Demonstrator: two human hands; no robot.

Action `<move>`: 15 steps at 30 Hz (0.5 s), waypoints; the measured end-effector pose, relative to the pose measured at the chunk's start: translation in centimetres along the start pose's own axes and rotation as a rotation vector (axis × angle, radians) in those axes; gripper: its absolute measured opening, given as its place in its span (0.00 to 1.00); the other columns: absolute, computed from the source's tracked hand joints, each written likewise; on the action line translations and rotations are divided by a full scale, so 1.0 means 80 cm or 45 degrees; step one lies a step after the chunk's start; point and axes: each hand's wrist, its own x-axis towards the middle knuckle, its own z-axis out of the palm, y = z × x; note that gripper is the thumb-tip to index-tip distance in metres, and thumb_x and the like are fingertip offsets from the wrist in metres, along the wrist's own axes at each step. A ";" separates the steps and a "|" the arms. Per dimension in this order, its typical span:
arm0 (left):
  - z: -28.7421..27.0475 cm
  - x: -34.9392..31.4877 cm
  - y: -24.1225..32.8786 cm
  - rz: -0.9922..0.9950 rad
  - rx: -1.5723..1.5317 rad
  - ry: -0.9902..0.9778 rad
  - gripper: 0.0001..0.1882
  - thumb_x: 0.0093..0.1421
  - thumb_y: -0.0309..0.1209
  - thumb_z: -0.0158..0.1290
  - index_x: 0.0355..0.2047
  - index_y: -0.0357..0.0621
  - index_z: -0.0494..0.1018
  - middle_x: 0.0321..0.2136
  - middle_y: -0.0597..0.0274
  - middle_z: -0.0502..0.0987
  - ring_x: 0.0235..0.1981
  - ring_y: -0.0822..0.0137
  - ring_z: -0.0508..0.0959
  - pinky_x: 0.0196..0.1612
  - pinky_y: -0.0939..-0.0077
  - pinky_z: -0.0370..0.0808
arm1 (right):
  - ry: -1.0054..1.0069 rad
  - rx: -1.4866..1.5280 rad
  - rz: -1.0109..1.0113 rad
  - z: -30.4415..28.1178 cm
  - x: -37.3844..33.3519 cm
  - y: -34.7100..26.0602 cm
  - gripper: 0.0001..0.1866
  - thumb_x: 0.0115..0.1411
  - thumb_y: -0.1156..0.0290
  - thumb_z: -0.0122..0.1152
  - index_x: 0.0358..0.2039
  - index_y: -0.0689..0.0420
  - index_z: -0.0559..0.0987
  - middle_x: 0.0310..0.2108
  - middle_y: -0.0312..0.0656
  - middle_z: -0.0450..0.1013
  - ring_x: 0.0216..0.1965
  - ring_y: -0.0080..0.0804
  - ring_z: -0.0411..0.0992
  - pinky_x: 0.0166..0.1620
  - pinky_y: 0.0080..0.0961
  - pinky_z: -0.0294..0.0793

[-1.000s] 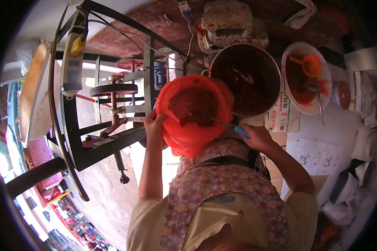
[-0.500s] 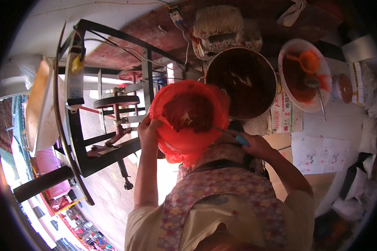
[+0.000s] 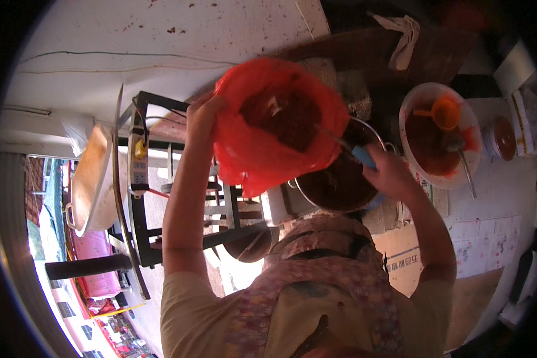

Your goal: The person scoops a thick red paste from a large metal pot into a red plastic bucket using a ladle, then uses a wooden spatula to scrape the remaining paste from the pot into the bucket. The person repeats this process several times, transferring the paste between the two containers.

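My left hand [image 3: 206,113] grips the left rim of a red plastic bag [image 3: 250,167], which gapes wide at the top. Whether a bowl stands inside the bag cannot be seen. Dark reddish-brown stuff [image 3: 286,113] fills its mouth, with one pale glint on it. In my right hand [image 3: 391,173] is a blue-handled tool [image 3: 363,156]. Its thin shaft runs over the bag's right edge and its tip is hidden in the contents, so its kind does not show. The bag is held up in front of a large metal pot [image 3: 377,134] of dark contents and covers part of it.
Right of the pot, a white basin [image 3: 474,122] of red-brown sauce holds an orange scoop [image 3: 446,113] and a metal ladle [image 3: 466,170]. Beside it sits a small round tub [image 3: 505,138]. A black metal frame [image 3: 138,232] and a tilted pale tub [image 3: 92,179] stand on the left.
Both hands have lifted the bag farther away from my body, over the pot's left part. The tool has gone along with it. My view has shifted too, showing more of the far pale surface.
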 end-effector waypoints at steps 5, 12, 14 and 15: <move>0.048 0.111 -0.011 0.021 -0.387 0.096 0.14 0.47 0.29 0.55 0.33 0.31 0.76 0.27 0.58 0.76 0.28 0.66 0.75 0.33 0.74 0.72 | 0.295 -0.289 -0.105 -0.077 0.071 -0.011 0.15 0.56 0.74 0.55 0.42 0.61 0.66 0.29 0.57 0.73 0.34 0.57 0.73 0.34 0.47 0.71; 0.109 0.228 -0.141 -0.103 -1.003 0.117 0.14 0.48 0.28 0.56 0.34 0.32 0.73 0.32 0.57 0.74 0.31 0.63 0.76 0.34 0.68 0.75 | 0.260 -0.493 -0.008 -0.106 0.139 -0.028 0.17 0.64 0.59 0.49 0.45 0.59 0.64 0.31 0.55 0.74 0.34 0.55 0.74 0.35 0.49 0.72; 0.099 0.224 -0.164 -0.100 -1.043 0.024 0.15 0.49 0.29 0.55 0.36 0.32 0.73 0.33 0.56 0.75 0.32 0.61 0.77 0.35 0.66 0.76 | 0.254 -0.497 -0.059 -0.094 0.146 -0.029 0.22 0.66 0.60 0.46 0.55 0.57 0.60 0.39 0.56 0.74 0.37 0.56 0.74 0.38 0.48 0.72; 0.091 0.222 -0.167 -0.131 -1.054 0.025 0.15 0.50 0.29 0.55 0.36 0.32 0.73 0.34 0.55 0.75 0.32 0.61 0.77 0.36 0.65 0.77 | 0.253 -0.486 -0.057 -0.088 0.148 -0.029 0.24 0.66 0.61 0.45 0.60 0.56 0.57 0.41 0.57 0.73 0.39 0.57 0.73 0.40 0.48 0.72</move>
